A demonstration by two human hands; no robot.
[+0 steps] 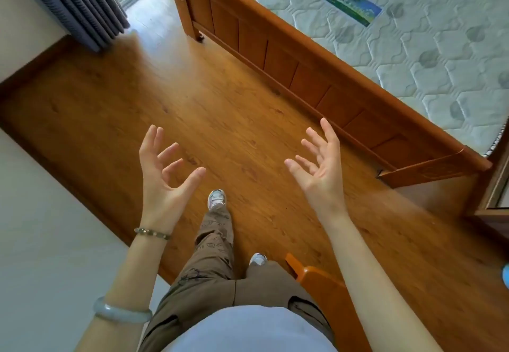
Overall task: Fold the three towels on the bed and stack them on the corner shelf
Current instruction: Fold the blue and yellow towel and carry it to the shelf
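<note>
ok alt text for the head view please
The left hand and right hand are raised empty, fingers spread, over a wooden floor beside a wooden bed with a quilted mattress. A grey curtain hangs at upper left.

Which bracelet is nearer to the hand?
The beaded bracelet, at the wrist of the left hand; the smooth pale bangle sits farther down the forearm.

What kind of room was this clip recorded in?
Most likely a bedroom in a home: a wooden bed frame holds a bare quilted mattress, grey curtains hang in the corner, and the floor is wood plank.
</note>
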